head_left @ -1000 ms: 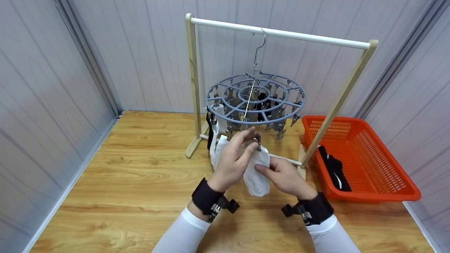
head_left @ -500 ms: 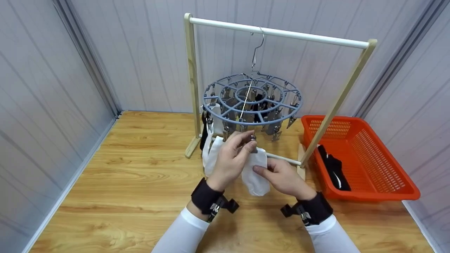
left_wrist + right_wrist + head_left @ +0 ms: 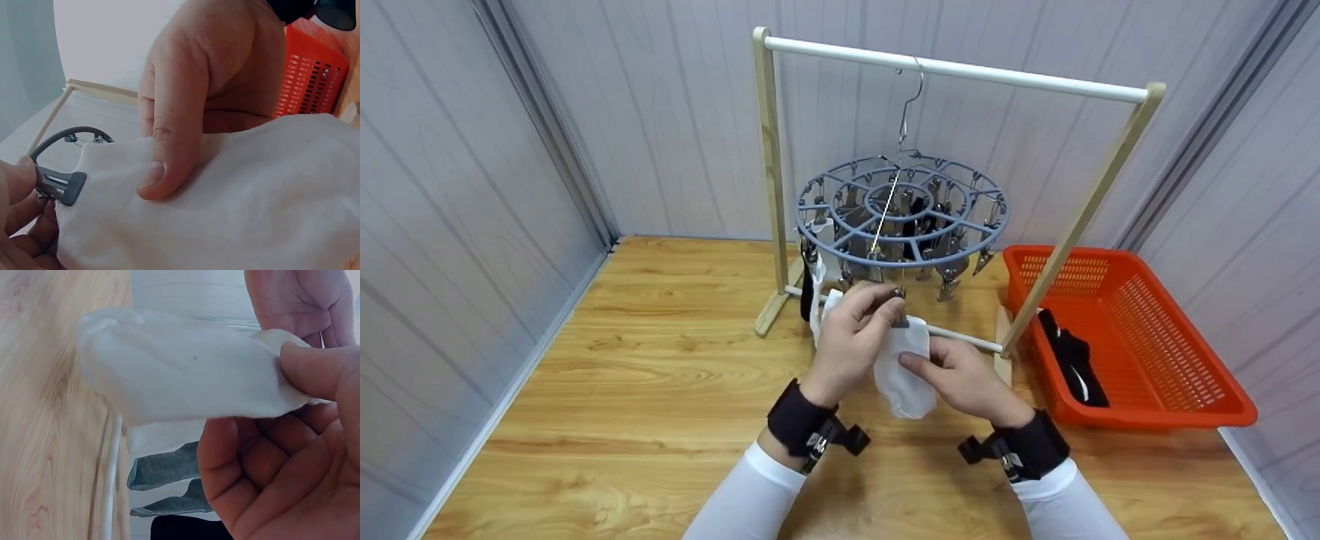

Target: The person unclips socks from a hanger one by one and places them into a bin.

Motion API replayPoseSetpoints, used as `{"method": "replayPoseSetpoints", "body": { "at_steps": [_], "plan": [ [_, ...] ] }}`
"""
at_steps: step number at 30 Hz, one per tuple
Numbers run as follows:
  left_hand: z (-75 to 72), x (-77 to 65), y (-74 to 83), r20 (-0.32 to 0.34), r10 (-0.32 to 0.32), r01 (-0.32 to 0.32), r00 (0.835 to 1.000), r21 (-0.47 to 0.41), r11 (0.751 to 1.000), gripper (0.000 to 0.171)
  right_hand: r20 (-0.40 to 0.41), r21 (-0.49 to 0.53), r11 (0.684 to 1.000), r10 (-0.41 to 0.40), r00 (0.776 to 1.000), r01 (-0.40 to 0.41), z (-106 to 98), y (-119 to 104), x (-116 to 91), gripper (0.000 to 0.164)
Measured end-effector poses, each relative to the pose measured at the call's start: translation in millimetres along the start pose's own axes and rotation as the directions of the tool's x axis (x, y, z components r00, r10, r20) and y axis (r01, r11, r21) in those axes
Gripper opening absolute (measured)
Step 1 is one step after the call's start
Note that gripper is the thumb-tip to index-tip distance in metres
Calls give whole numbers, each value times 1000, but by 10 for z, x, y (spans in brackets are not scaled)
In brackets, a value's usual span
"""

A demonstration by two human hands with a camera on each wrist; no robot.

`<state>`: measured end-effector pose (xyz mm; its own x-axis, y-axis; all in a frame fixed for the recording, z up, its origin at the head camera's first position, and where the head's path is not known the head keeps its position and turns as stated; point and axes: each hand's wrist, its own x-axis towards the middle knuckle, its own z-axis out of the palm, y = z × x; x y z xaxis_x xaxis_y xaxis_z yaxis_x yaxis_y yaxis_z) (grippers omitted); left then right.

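Note:
A white sock (image 3: 906, 386) hangs below the near side of a blue-grey round clip hanger (image 3: 919, 263), above the table. My right hand (image 3: 971, 379) pinches the sock's upper edge, thumb on the near face, as the right wrist view shows with the sock's cloth (image 3: 185, 368) stretched out sideways. A metal clip (image 3: 59, 183) with a dark tip sits on the sock's top corner in the left wrist view. My left hand (image 3: 847, 341) pinches that clip between thumb and fingers. It partly hides another white sock (image 3: 817, 292) on the hanger's left.
The hanger hooks onto the white rail (image 3: 960, 71) of a wooden stand. Grey socks (image 3: 163, 468) and a black one (image 3: 188, 529) hang behind. An orange basket (image 3: 1174, 418) at the right holds black cloth items (image 3: 1074, 360) with white marks. Several clips dangle from the hanger.
The hanger swung slightly left, then partly back right. My left fingers have drawn closer together around the clip. The held sock shifted slightly left, and my right hand kept its pinch.

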<state>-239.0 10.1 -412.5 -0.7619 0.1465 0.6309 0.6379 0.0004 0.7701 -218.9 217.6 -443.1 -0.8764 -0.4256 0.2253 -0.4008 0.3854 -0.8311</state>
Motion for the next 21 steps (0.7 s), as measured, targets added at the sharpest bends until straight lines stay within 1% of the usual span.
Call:
{"method": "replayPoseSetpoints", "body": {
  "at_steps": [4, 7, 14, 21],
  "plan": [
    [-5, -1, -12, -25, -5, 5, 1000, 1, 1000, 20, -24, -2, 1000, 14, 1000, -14, -4, -2, -6, 27],
    [-12, -5, -19, -42, -3, 3, 999, 11, 1000, 21, -32, 10, 1000, 10, 999, -10, -4, 0, -6, 28],
    [-29, -3, -14, -60, 26, -23, 998, 45, 999, 19, -32, 66, 998, -13, 999, 15, -3, 3, 6, 27],
    [-21, -8, -28, -104, 44, -42, 994, 24, 999, 20, -40, 37, 999, -17, 999, 19, -3, 18, -3, 25]
  ]
}}
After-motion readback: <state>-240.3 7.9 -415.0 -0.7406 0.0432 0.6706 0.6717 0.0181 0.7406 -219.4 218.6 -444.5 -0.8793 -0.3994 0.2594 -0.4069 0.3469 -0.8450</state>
